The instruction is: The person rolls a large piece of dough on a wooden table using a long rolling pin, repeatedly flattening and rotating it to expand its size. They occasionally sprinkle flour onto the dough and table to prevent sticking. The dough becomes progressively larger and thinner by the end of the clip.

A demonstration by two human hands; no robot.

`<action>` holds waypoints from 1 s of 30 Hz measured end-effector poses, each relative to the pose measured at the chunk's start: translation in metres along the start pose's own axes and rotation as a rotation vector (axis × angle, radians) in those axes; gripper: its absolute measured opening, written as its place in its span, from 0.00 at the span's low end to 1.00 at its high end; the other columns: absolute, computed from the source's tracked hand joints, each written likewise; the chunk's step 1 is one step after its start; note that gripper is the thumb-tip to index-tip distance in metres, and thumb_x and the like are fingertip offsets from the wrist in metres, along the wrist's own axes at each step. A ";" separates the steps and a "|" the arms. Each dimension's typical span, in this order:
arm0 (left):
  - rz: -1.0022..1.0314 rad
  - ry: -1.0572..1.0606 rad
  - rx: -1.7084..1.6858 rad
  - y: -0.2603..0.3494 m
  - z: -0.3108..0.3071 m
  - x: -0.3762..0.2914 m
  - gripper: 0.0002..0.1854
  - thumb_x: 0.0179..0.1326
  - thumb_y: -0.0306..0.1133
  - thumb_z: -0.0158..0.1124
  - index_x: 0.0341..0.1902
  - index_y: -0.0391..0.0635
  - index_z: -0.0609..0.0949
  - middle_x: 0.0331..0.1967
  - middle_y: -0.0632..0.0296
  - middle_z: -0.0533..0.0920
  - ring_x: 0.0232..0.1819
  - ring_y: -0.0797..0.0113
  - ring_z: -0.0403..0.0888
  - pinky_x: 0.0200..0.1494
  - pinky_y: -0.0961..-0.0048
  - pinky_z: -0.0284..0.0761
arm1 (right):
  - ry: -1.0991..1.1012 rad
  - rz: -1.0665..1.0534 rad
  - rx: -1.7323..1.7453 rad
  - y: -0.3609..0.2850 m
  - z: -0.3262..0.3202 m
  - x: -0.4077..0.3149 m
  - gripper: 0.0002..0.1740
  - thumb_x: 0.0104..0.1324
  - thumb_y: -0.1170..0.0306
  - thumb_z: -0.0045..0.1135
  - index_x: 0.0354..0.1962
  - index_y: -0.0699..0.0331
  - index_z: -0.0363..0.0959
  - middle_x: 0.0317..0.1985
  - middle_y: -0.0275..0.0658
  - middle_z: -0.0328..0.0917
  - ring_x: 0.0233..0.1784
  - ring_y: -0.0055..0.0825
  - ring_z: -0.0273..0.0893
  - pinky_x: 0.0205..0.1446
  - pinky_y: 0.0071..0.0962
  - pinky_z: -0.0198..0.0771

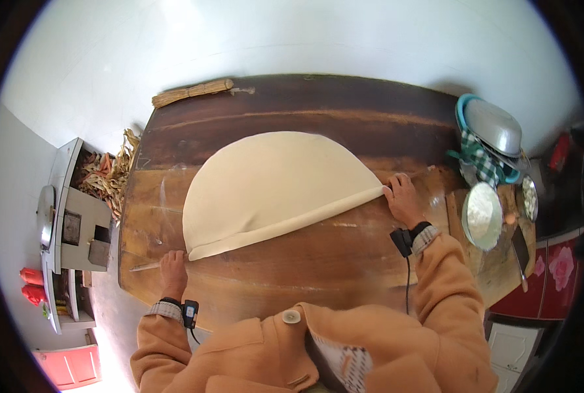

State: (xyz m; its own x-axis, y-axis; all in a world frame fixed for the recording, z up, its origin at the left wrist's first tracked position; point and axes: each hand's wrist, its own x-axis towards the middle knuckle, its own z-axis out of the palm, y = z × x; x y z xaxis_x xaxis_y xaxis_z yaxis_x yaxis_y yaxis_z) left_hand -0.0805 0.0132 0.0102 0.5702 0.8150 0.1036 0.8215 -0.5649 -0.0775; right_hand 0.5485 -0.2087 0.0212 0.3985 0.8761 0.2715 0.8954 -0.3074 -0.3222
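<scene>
A large, thin sheet of dough [282, 182] lies on the wooden board, its near edge wound into a roll. Out of both ends of that roll sticks a long thin rolling pin [145, 267]; its middle is hidden in the dough. My left hand [174, 272] grips the pin just beyond the roll's left end. At the other end, my right hand [404, 199] holds the pin, fingers touching the edge of the dough. The roll slants, with its right end farther from me. A dark strap device sits on each wrist.
A straw brush [193, 93] lies along the board's far edge [321, 86]. To the right are a bowl of flour [482, 216], a cleaver [520, 253], an egg [510, 218] and a metal basin [496, 127] with a checked cloth [483, 157]. A stove [83, 231] stands left, beside dry husks [110, 177].
</scene>
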 end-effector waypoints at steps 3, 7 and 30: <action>-0.021 -0.031 -0.011 0.017 -0.004 -0.024 0.09 0.61 0.27 0.57 0.45 0.49 0.77 0.42 0.57 0.78 0.49 0.54 0.76 0.51 0.57 0.69 | 0.004 0.007 -0.020 0.005 0.001 -0.029 0.16 0.71 0.61 0.52 0.47 0.65 0.70 0.56 0.50 0.68 0.64 0.49 0.64 0.67 0.46 0.61; -0.088 -0.117 -0.046 0.037 -0.003 -0.055 0.09 0.61 0.27 0.56 0.45 0.49 0.77 0.42 0.57 0.78 0.50 0.53 0.76 0.52 0.55 0.69 | 0.031 0.000 -0.024 0.009 0.002 -0.063 0.16 0.71 0.61 0.52 0.49 0.64 0.70 0.60 0.49 0.67 0.70 0.47 0.59 0.71 0.46 0.57; 0.011 0.055 -0.310 0.105 -0.029 -0.186 0.10 0.57 0.27 0.62 0.43 0.45 0.79 0.39 0.56 0.80 0.48 0.50 0.76 0.51 0.55 0.71 | 0.011 -0.103 -0.087 0.007 -0.015 -0.131 0.19 0.57 0.81 0.52 0.48 0.66 0.70 0.51 0.48 0.70 0.62 0.48 0.67 0.62 0.44 0.67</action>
State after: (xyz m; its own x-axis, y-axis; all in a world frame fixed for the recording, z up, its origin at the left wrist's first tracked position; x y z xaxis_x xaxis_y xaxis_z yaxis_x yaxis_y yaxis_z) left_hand -0.0999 -0.2015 0.0118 0.5718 0.8049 0.1583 0.7726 -0.5933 0.2259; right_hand 0.5058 -0.3313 -0.0036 0.3052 0.9008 0.3089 0.9453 -0.2475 -0.2124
